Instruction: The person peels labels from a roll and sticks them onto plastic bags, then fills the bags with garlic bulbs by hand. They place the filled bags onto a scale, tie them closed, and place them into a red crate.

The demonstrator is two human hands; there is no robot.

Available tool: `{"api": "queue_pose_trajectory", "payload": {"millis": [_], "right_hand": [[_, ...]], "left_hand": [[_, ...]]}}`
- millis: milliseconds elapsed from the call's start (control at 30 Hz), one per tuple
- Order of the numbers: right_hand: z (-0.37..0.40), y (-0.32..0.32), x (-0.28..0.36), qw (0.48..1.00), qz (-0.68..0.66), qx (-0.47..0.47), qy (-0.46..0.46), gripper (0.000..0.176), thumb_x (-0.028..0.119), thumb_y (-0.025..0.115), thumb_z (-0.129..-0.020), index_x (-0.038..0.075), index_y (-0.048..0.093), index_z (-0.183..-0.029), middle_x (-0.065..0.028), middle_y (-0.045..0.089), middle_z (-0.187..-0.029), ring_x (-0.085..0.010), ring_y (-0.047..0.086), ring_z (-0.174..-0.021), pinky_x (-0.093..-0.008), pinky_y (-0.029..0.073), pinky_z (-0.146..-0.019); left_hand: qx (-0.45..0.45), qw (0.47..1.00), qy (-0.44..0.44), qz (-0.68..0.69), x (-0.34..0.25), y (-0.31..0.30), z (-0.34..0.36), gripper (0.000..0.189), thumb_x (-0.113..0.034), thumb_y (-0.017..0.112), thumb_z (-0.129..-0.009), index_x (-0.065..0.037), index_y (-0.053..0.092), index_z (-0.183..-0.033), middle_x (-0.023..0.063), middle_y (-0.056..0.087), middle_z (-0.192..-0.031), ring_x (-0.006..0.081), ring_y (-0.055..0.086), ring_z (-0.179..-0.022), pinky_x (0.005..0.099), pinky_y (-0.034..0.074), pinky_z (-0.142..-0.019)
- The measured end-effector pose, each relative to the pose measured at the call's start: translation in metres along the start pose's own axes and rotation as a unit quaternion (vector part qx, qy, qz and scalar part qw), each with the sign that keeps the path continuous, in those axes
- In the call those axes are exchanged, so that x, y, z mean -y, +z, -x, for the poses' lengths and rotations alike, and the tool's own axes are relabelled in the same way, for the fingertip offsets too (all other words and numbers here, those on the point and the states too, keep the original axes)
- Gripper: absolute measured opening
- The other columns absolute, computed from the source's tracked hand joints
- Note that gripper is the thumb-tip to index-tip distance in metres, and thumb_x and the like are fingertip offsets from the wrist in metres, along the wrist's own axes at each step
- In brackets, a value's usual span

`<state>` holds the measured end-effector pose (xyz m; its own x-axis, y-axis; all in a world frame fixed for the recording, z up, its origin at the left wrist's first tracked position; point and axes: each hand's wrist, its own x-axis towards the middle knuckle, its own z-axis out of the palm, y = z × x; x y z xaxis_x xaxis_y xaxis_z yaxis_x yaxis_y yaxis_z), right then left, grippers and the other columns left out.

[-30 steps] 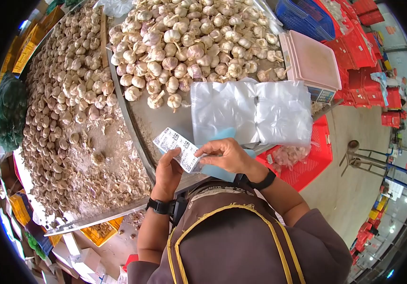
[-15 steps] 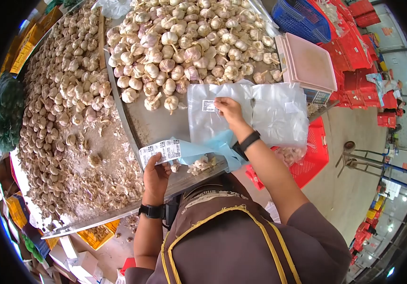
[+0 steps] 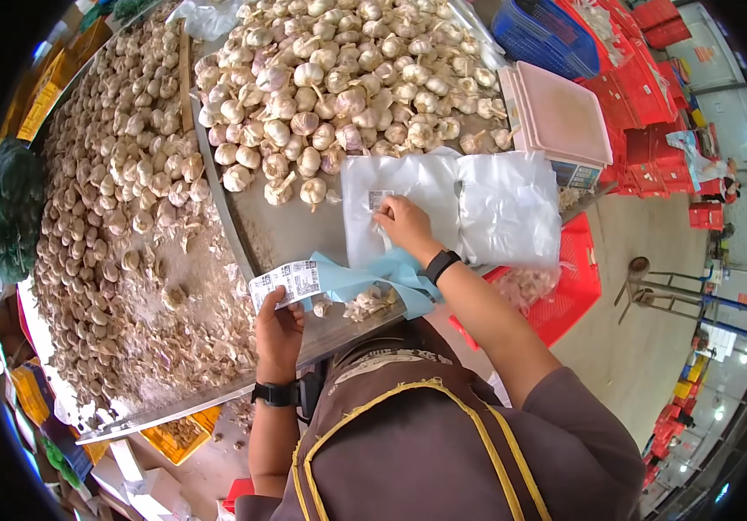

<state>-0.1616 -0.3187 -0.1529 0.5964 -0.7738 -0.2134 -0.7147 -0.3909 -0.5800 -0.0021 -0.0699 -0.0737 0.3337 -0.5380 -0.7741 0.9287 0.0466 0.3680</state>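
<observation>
My left hand point(image 3: 279, 337) pinches a strip of printed labels point(image 3: 291, 280) on light blue backing paper point(image 3: 352, 276). The backing trails to the right beneath my right wrist. A stack of clear plastic bags point(image 3: 508, 204) lies flat on the metal table. On the top bag's left part is a small white label point(image 3: 379, 197). My right hand point(image 3: 408, 227) has its fingers curled together, their tips pressing at the label's lower edge and partly covering it. Garlic bulbs point(image 3: 308, 161) are heaped just beyond the bags.
A scale point(image 3: 565, 113) stands at the table's right corner, near a blue basket point(image 3: 547, 39). More garlic point(image 3: 122, 165) and loose skins cover the left section, behind a metal divider point(image 3: 228, 204). A red crate point(image 3: 578, 278) sits below the right edge. A hand trolley point(image 3: 677, 291) is farther right.
My right hand has shifted slightly left and down, its fingers curling from the label's right edge onto its lower part. The label strip in my left hand has moved slightly left and down.
</observation>
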Motion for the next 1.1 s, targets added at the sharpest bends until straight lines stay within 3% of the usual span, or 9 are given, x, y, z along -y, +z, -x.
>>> {"api": "queue_pose_trajectory", "payload": {"millis": [233,333,467,533,633,667,733,900,1100], "right_hand": [[0.003,-0.039,-0.056,0.953,-0.295,-0.048,0.045,0.02,0.023,0.062,-0.086,0.004,0.064,-0.09,-0.0054,0.062,-0.068,-0.0123,0.06,-0.065,-0.0291,0.046,-0.057],[0.036,-0.102,-0.128,0.755,-0.442,-0.4,0.271,0.007,0.012,0.056,-0.081,0.005,0.054,-0.083,-0.0046,0.058,-0.074,-0.0131,0.053,-0.059,-0.0251,0.044,-0.052],[0.074,-0.14,-0.134,0.691,-0.401,-0.583,0.143,0.013,0.013,0.061,-0.084,0.003,0.057,-0.092,-0.0054,0.06,-0.083,-0.0151,0.056,-0.071,-0.0271,0.047,-0.065],[0.086,-0.148,-0.054,0.799,-0.234,-0.554,0.012,0.017,0.015,0.061,-0.087,0.004,0.058,-0.1,-0.0044,0.059,-0.094,-0.0143,0.055,-0.083,-0.0267,0.045,-0.076],[0.091,-0.107,0.006,0.945,-0.302,-0.076,-0.104,0.033,0.014,0.059,-0.089,0.004,0.053,-0.12,-0.005,0.058,-0.107,-0.0131,0.054,-0.095,-0.0275,0.043,-0.086],[0.092,-0.093,0.031,0.949,-0.232,-0.028,-0.213,0.038,0.011,0.06,-0.088,0.005,0.051,-0.124,-0.0045,0.059,-0.107,-0.0116,0.053,-0.094,-0.0291,0.043,-0.088],[0.098,-0.087,0.07,0.882,-0.408,0.219,-0.09,0.038,0.004,0.059,-0.087,0.005,0.051,-0.125,-0.0039,0.06,-0.107,-0.0099,0.054,-0.096,-0.029,0.044,-0.088],[0.105,-0.081,0.076,0.822,-0.493,0.281,-0.042,0.034,-0.001,0.061,-0.085,0.003,0.056,-0.119,-0.0027,0.064,-0.104,-0.0085,0.058,-0.095,-0.0264,0.046,-0.086],[0.12,-0.105,0.08,0.856,-0.447,0.259,0.025,0.015,-0.001,0.07,-0.079,0.003,0.071,-0.093,-0.0048,0.064,-0.111,-0.0144,0.058,-0.104,-0.0286,0.044,-0.092]], "left_hand": [[0.053,0.998,-0.011,-0.039,0.006,0.016,0.001,0.012,-0.016,0.059,-0.088,-0.006,0.057,-0.095,0.0024,0.059,-0.071,0.0115,0.053,-0.056,0.0236,0.042,-0.049],[0.071,0.992,0.008,-0.103,0.009,0.025,0.001,0.013,-0.016,0.059,-0.087,-0.005,0.058,-0.095,0.0026,0.06,-0.072,0.0113,0.054,-0.057,0.024,0.042,-0.049],[0.064,0.982,0.035,-0.173,0.017,0.041,0.005,0.013,-0.016,0.061,-0.087,-0.006,0.059,-0.094,0.0028,0.061,-0.074,0.0105,0.053,-0.057,0.0239,0.042,-0.049],[0.079,0.974,0.048,-0.208,0.022,0.043,0.003,0.017,-0.013,0.058,-0.088,-0.004,0.057,-0.102,0.0038,0.062,-0.078,0.0114,0.053,-0.058,0.0252,0.041,-0.049],[0.091,0.961,0.047,-0.258,0.027,0.061,0.011,0.016,-0.011,0.059,-0.087,-0.004,0.057,-0.101,0.0032,0.062,-0.079,0.0115,0.052,-0.058,0.0257,0.042,-0.05],[0.105,0.951,0.048,-0.287,0.029,0.06,0.009,0.018,-0.01,0.061,-0.086,-0.004,0.057,-0.102,0.0039,0.063,-0.083,0.012,0.056,-0.062,0.0257,0.044,-0.051],[0.116,0.952,0.033,-0.282,0.032,0.062,0.01,0.014,-0.012,0.062,-0.086,-0.004,0.059,-0.098,0.0036,0.064,-0.082,0.0116,0.057,-0.062,0.0248,0.044,-0.051],[0.131,0.984,-0.108,-0.045,0.022,0.063,0.007,0.026,-0.019,0.058,-0.088,-0.003,0.057,-0.11,0.0065,0.066,-0.093,0.0159,0.064,-0.071,0.0268,0.051,-0.058],[0.128,0.984,-0.111,-0.062,0.04,0.053,-0.025,0.024,-0.018,0.057,-0.088,-0.004,0.057,-0.108,0.0081,0.066,-0.098,0.0187,0.066,-0.084,0.0314,0.054,-0.071]]}}
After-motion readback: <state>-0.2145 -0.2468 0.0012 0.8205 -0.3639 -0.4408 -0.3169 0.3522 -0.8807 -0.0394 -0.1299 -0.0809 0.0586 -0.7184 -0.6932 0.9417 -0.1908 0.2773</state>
